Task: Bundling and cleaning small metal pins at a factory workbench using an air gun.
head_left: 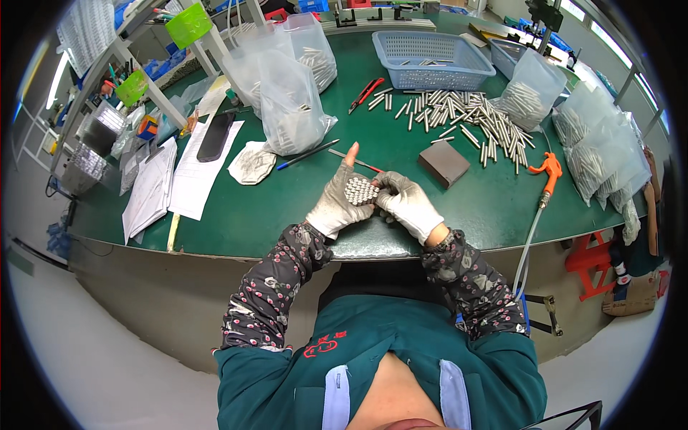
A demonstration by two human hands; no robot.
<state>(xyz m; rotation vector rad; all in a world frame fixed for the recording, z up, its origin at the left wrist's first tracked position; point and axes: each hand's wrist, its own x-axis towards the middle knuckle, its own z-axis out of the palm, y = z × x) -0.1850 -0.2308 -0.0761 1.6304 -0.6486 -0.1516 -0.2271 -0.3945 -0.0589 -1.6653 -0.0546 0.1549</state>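
Note:
A bundle of short metal pins (360, 191), seen end-on, rests in my left hand (335, 198). That hand wears a whitish glove with bare fingertips, and its fingers curl round the bundle while the thumb points up and away. My right hand (405, 202), gloved the same way, meets the bundle from the right. Its thumb and forefinger are bent together at the bundle's edge; whatever they pinch is too small to make out. Beyond my hands lies a loose heap of similar metal pins (476, 115). A dark grey-brown block (443, 163) sits right of my right hand.
The green table (272, 208) also bears a blue basket (433, 72), bags of pins (290, 115), red-handled pliers (366, 95), a blue pen (307, 154) and a phone (216, 137) on papers. An orange air gun (549, 173) with a hose lies at right, near more bags (598, 143).

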